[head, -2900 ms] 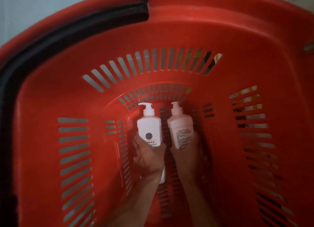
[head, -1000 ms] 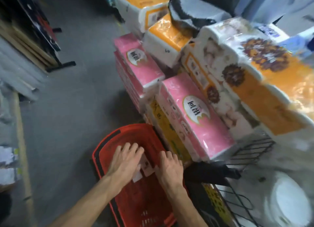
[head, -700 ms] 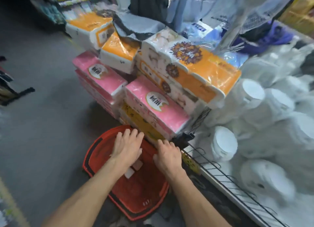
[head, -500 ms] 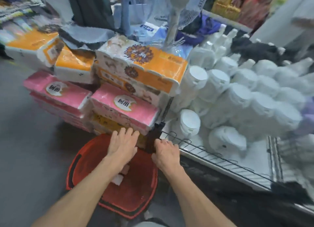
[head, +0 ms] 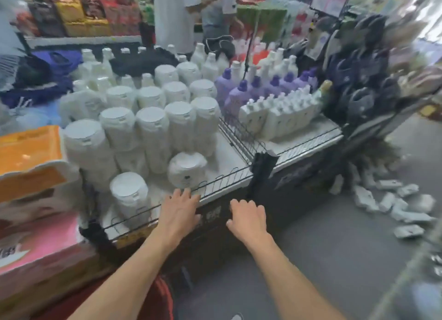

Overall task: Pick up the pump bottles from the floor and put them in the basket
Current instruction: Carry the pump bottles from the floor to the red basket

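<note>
Several white pump bottles lie scattered on the grey floor at the right, below a hanging rack. Only a strip of the red basket shows at the bottom, under my left forearm. My left hand is empty with its fingers spread, held out in front of the wire shelf edge. Beside it, my right hand is also empty, fingers loosely curled and apart, in front of the dark shelf base. Neither hand holds a bottle.
A wire shelf carries large white jugs, purple bottles and a row of white pump bottles. Pink and orange tissue packs are stacked at the left. A person stands behind the shelf.
Both hands have left the two bottles in the basket and risen empty. My view has swung up and right, from the basket to the shelf and the bottles on the floor.
</note>
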### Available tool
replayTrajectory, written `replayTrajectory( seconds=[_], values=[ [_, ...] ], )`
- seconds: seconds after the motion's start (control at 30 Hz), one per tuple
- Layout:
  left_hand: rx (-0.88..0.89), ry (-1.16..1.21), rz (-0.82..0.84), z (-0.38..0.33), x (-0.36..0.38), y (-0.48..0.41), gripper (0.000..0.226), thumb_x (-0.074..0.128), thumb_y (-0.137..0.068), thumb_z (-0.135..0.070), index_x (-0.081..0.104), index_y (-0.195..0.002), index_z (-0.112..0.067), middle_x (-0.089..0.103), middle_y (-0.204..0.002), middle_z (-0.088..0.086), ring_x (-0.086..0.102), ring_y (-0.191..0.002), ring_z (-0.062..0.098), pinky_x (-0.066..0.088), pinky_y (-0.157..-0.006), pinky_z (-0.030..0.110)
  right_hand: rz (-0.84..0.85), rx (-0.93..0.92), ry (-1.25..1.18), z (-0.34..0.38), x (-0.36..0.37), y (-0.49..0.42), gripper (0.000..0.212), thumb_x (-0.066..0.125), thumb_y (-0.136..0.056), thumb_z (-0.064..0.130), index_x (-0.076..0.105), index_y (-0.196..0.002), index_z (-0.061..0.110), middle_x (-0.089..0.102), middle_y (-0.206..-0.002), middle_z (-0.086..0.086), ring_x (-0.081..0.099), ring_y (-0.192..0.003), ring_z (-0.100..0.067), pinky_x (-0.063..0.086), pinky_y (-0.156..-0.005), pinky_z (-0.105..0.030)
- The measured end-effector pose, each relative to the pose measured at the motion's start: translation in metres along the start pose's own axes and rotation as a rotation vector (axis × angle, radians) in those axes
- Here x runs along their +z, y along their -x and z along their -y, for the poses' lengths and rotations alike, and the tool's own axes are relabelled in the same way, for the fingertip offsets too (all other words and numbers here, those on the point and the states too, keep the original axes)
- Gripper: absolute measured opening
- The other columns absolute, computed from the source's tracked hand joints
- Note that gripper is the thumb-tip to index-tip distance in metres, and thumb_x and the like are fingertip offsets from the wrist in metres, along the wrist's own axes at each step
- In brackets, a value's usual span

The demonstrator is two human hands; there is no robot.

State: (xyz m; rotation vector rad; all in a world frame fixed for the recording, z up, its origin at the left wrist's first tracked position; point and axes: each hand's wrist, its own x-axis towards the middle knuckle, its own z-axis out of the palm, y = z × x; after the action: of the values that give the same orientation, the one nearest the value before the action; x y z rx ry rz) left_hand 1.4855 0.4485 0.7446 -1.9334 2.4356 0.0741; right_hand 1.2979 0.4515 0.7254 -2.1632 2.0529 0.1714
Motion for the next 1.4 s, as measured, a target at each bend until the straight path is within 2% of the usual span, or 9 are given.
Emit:
replayTrajectory(
  seconds=[0.2, 0.33, 0.67, 0.87, 1.1, 1.4],
  values=[
    [0.301, 0.022, -0.024, -0.147, -0.009, -0.078, 0.045, 0.061, -0.089, -0.05, 0.052, -0.127, -0.028, 0.056, -0.123, -0.001, 0.051, -0.116, 0.026, 0.043, -0.091, 0.042, -0.02, 0.337, -0.096, -0.16, -0.013, 0.026, 0.033, 0.061, -0.092, 0.037, 0.054, -0.122, 0.024, 0.061, -0.123, -0.003, 0.054, -0.117, -0.029, 0.04, -0.095, -0.044],
    [0.497, 0.068, -0.037, -0.25, -0.018, -0.113, 0.036, 0.06, -0.091, -0.046, 0.052, -0.121, -0.029, 0.056, -0.118, -0.002, 0.051, -0.112, 0.025, 0.044, -0.088, 0.041, -0.054, 0.524, -0.161, -0.254, -0.015, 0.051, 0.031, 0.061, -0.091, 0.033, 0.054, -0.12, 0.024, 0.061, -0.123, -0.003, 0.053, -0.118, -0.029, 0.04, -0.094, -0.041],
    [0.774, 0.084, -0.028, -0.445, -0.026, -0.19, 0.041, 0.063, -0.09, -0.046, 0.051, -0.125, -0.029, 0.054, -0.121, -0.002, 0.049, -0.115, 0.026, 0.042, -0.088, 0.041, -0.101, 0.842, -0.221, -0.442, -0.035, 0.088, 0.036, 0.063, -0.091, 0.036, 0.055, -0.123, 0.024, 0.062, -0.128, -0.004, 0.054, -0.122, -0.03, 0.042, -0.096, -0.04],
    [0.868, 0.059, -0.025, -0.532, -0.025, -0.255, 0.04, 0.063, -0.087, -0.043, 0.051, -0.122, -0.028, 0.055, -0.118, -0.002, 0.05, -0.11, 0.025, 0.044, -0.086, 0.04, -0.122, 0.948, -0.242, -0.529, -0.05, 0.074, 0.035, 0.062, -0.091, 0.03, 0.056, -0.124, 0.022, 0.062, -0.127, -0.005, 0.051, -0.122, -0.029, 0.039, -0.096, -0.039],
    [0.952, 0.049, -0.023, -0.633, -0.029, -0.356, 0.045, 0.062, -0.087, -0.043, 0.049, -0.128, -0.028, 0.056, -0.12, -0.001, 0.051, -0.113, 0.026, 0.045, -0.088, 0.041, -0.124, 1.037, -0.252, -0.628, -0.06, 0.029, 0.035, 0.063, -0.091, 0.032, 0.056, -0.123, 0.022, 0.061, -0.129, -0.004, 0.051, -0.122, -0.028, 0.042, -0.097, -0.038],
    [1.002, 0.024, -0.014, -0.755, -0.039, -0.47, 0.038, 0.061, -0.086, -0.041, 0.052, -0.12, -0.026, 0.056, -0.116, -0.001, 0.053, -0.11, 0.026, 0.043, -0.083, 0.04, -0.117, 1.104, -0.271, -0.766, -0.078, -0.035, 0.034, 0.066, -0.091, 0.033, 0.055, -0.122, 0.022, 0.061, -0.13, -0.003, 0.048, -0.123, -0.029, 0.041, -0.099, -0.043]
  ],
)
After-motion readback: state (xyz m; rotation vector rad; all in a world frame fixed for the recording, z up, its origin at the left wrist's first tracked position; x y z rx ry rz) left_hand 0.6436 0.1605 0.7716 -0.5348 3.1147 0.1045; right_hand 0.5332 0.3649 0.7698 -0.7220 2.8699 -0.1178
